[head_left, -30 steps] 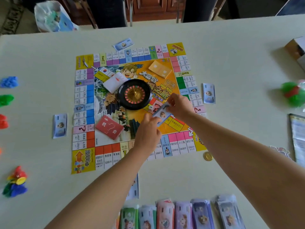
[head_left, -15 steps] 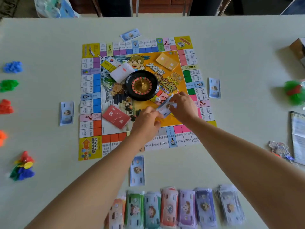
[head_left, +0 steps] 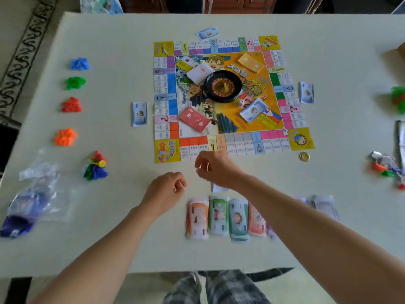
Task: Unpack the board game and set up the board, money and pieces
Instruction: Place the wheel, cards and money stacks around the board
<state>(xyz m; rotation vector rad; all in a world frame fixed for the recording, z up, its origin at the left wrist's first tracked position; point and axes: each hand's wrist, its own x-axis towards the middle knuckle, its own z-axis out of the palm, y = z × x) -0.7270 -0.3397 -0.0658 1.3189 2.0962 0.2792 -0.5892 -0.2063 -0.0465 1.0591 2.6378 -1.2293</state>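
The game board [head_left: 166, 151] lies open mid-table with a black roulette wheel [head_left: 223, 86] at its centre. On it rest a red card deck [head_left: 195, 119], a white deck [head_left: 197, 73], an orange deck [head_left: 251, 62] and a blue-white card stack [head_left: 254, 109]. Single blue notes lie at the left side [head_left: 139, 114], the right side [head_left: 306, 93] and the far side [head_left: 207, 32]. A row of money stacks [head_left: 219, 216] sits near me. My left hand [head_left: 166, 189] and right hand [head_left: 214, 170] hover between the board and the money, fingers loosely curled, holding nothing.
Piles of small plastic pieces line the left: blue [head_left: 80, 64], green [head_left: 75, 82], red [head_left: 71, 105], orange [head_left: 65, 137], then mixed pawns [head_left: 96, 166]. A crumpled plastic bag [head_left: 37, 194] lies front left. A gold coin [head_left: 304, 156] and loose pieces [head_left: 385, 166] sit right.
Both hands let go of the blue-white card stack, which now lies on the board, and drew back toward me. The camera view pulled back and shows more of the table.
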